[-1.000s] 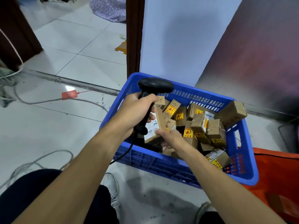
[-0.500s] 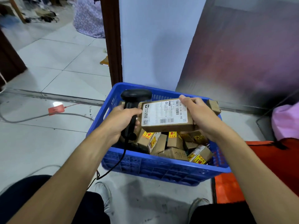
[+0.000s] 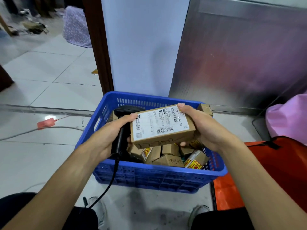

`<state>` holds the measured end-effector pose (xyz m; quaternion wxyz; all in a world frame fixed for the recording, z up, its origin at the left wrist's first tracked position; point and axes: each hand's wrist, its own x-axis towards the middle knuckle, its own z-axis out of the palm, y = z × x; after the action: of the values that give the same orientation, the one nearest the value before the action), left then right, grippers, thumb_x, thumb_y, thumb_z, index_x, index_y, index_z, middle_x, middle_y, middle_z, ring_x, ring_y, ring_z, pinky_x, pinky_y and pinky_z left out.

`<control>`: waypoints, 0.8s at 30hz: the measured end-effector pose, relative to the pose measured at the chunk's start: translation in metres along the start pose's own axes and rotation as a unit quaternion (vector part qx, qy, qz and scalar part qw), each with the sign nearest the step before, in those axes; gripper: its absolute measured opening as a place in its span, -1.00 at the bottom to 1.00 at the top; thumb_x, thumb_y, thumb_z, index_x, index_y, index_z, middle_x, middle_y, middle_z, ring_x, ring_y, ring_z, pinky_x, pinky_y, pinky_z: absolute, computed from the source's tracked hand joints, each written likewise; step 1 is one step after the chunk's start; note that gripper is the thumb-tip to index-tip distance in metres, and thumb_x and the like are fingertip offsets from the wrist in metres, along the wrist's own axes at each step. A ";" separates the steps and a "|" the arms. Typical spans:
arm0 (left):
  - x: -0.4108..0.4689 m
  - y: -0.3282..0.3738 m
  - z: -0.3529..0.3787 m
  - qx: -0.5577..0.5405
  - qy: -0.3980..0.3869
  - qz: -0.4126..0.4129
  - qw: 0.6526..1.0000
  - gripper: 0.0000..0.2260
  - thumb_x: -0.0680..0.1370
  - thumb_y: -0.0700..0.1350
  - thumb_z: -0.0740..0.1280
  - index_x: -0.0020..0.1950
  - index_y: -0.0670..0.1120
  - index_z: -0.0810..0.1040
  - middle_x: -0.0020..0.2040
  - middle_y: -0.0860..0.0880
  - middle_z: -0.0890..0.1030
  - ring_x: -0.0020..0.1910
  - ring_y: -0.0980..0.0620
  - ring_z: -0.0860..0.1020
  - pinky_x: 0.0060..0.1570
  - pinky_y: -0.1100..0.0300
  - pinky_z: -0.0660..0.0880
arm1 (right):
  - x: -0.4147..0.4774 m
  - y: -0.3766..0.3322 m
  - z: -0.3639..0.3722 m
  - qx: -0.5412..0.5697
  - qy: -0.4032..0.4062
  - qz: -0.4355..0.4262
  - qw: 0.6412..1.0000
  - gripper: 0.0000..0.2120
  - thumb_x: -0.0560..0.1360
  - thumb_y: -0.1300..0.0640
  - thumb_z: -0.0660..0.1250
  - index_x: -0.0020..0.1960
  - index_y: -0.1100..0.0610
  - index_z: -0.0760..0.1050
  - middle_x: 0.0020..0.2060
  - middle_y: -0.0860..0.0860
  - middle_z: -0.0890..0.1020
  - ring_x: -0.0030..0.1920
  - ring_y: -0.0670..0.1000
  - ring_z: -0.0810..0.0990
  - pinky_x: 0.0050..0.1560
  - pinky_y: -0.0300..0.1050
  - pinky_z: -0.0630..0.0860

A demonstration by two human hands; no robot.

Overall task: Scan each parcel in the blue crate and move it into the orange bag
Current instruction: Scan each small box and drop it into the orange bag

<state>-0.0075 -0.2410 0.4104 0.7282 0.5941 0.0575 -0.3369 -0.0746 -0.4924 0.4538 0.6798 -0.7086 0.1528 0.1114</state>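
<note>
Now R hand [image 3: 205, 129] grips parcel [image 3: 161, 128], L hand [image 3: 108, 138] grips scanner [image 3: 120, 141], above crate [image 3: 157, 180]; bag [image 3: 274, 163] right.

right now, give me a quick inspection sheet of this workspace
surface: tiled floor, with the blue crate standing on it
job's things: labelled parcel held above the crate, label up; more parcels inside the crate; orange bag beside the crate, on the right
clutter: orange tag on the floor to the left
grips: left hand holds the black scanner; right hand holds the labelled parcel's right end
cables: scanner cord hangs down in front of the crate's near wall; grey cable lies across the floor
surroundings: metal panel, pink bag, purple patterned cloth
</note>
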 end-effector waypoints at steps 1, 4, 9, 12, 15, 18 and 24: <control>0.001 0.000 0.002 -0.009 0.000 0.005 1.000 -0.60 0.42 0.16 0.53 0.11 -0.09 0.77 0.23 -0.27 0.68 0.01 -0.19 0.47 -0.12 0.01 0.43 | 0.000 0.000 -0.001 0.011 0.005 -0.002 1.000 -0.57 0.63 -0.22 0.26 0.28 0.06 0.61 0.08 0.12 0.75 -0.01 0.10 0.71 -0.29 -0.01 0.64; 0.003 0.001 0.007 -0.028 0.014 0.037 0.999 -0.68 0.54 0.14 0.45 0.12 -0.06 0.76 -0.05 -0.14 0.68 -0.32 0.01 0.48 -0.29 0.13 0.43 | 0.004 0.001 0.000 0.096 0.042 -0.032 0.994 -0.63 0.61 -0.16 0.32 0.27 0.05 0.63 0.11 0.12 0.74 0.09 0.09 0.71 -0.11 0.05 0.65; 0.006 0.001 0.009 -0.042 0.017 0.063 0.997 -0.59 0.45 0.14 0.51 0.19 -0.08 0.72 -0.23 -0.01 0.63 -0.41 0.10 0.44 -0.36 0.20 0.45 | 0.006 0.003 0.013 0.196 0.063 -0.061 0.977 -0.66 0.59 -0.05 0.38 0.29 0.10 0.55 0.09 0.08 0.75 0.15 0.07 0.72 0.23 0.04 0.62; 0.008 -0.004 0.015 -0.031 0.007 0.069 0.997 -0.58 0.46 0.13 0.53 0.20 -0.09 0.72 -0.21 -0.03 0.63 -0.40 0.08 0.46 -0.31 0.18 0.46 | 0.005 0.009 0.029 0.143 0.060 -0.048 0.987 -0.72 0.60 0.00 0.38 0.26 0.09 0.54 0.03 0.01 0.77 0.09 0.00 0.73 0.23 0.03 0.62; 0.009 -0.011 0.020 -0.031 0.006 0.070 0.997 -0.56 0.44 0.13 0.54 0.21 -0.11 0.71 -0.16 -0.04 0.66 -0.39 0.08 0.47 -0.28 0.17 0.46 | 0.005 0.013 0.039 0.120 0.026 -0.020 0.992 -0.66 0.60 0.01 0.41 0.33 0.05 0.51 0.09 -0.01 0.76 0.14 0.02 0.72 0.25 0.10 0.62; 0.010 -0.013 0.021 -0.034 0.011 0.071 0.997 -0.55 0.44 0.14 0.53 0.20 -0.11 0.71 -0.18 -0.04 0.64 -0.41 0.08 0.47 -0.34 0.17 0.47 | 0.008 0.014 0.039 0.104 0.029 -0.022 0.994 -0.61 0.57 0.02 0.44 0.36 0.07 0.50 0.10 -0.01 0.75 0.12 0.01 0.73 0.21 0.08 0.64; 0.011 -0.010 0.013 -0.054 0.031 0.119 0.991 -0.78 0.58 0.06 0.42 0.04 -0.09 0.64 -0.27 -0.06 0.51 -0.47 0.06 0.39 -0.48 0.20 0.40 | 0.014 0.008 0.017 0.077 0.099 -0.033 0.992 -0.45 0.53 0.02 0.51 0.42 0.14 0.40 0.07 0.00 0.76 0.05 0.01 0.76 0.13 0.09 0.68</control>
<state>-0.0082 -0.2580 0.4007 0.7919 0.5668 0.0264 -0.2257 -0.0635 -0.4768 0.4401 0.7172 -0.6664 0.2037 0.0059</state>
